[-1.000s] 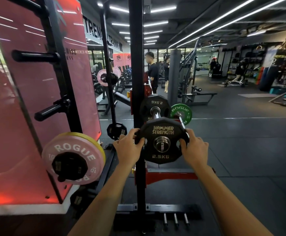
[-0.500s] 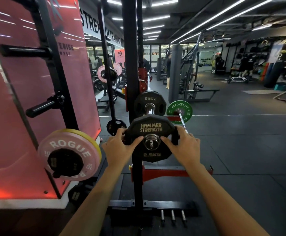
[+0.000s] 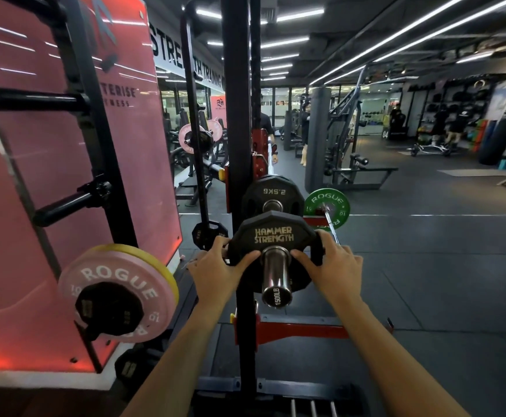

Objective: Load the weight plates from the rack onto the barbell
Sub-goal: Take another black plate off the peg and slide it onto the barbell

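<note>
A black Hammer Strength 2.5 kg plate [image 3: 273,234] sits on the barbell's chrome sleeve [image 3: 276,275], whose end cap reads 1500LB and points at me. My left hand [image 3: 217,267] grips the plate's left edge, thumb across its face. My right hand [image 3: 331,266] grips the right edge the same way. A second black 2.5 kg plate [image 3: 271,195] sits further in on the same sleeve. On the rack at left hangs a pink and yellow Rogue plate [image 3: 116,291] with a small black plate in front of it.
The black rack upright [image 3: 239,115] stands just left of the sleeve, with bare storage pegs [image 3: 62,206] on the left. A green Rogue plate [image 3: 327,207] sits on another bar behind. A red base beam [image 3: 300,329] lies below. People stand far back.
The plate has slid inward along the sleeve, so more chrome now sticks out in front of it. Both hands moved forward with it, thumbs shifting onto its face.
</note>
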Demonstrator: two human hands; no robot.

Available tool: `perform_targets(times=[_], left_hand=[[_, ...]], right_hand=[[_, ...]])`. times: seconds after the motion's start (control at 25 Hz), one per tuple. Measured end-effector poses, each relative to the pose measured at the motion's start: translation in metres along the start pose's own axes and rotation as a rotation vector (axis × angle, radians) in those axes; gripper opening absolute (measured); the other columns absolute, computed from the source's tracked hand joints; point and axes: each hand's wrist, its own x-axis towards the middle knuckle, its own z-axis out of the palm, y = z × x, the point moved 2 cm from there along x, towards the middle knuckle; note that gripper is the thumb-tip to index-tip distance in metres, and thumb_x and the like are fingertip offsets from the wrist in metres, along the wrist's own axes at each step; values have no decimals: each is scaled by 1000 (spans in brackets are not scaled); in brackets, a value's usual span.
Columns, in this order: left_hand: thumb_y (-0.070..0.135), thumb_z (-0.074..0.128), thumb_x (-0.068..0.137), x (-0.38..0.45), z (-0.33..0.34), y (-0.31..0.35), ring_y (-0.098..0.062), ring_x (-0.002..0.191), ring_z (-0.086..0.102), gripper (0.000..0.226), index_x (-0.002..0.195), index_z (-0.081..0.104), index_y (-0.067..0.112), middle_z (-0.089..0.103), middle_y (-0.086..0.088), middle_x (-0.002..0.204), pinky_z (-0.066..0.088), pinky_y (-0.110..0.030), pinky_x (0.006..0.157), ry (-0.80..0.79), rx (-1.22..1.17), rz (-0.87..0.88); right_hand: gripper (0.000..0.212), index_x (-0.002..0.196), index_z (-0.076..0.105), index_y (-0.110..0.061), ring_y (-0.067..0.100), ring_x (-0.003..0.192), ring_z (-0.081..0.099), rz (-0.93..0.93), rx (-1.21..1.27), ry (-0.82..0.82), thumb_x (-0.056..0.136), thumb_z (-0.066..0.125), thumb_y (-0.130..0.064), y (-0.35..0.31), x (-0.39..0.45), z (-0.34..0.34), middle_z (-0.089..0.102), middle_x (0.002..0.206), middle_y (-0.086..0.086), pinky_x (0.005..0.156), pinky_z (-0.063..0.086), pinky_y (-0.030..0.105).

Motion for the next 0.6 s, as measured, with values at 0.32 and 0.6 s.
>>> perform_targets(times=[0.32,0.6], left_hand=[[92,52,65,89,68,-33,-17,93,59,70,106,52,36,60,15,88,49,-53,85,-50,-43,29],[86,63,62,158,120,-43,-29,126,43,100,143,39,32,51,-3,134,39,-55,99,-2,-56,-37]], right_hand=[[59,123,54,-24,28,90,61,60,-73,18,82,58,-67,20,74,69,69,91,1,81,38,41],[77,137,46,-25,31,108,51,165,-200,-12,79,51,-75,41,137,128,63,116,9,87,41,46]])
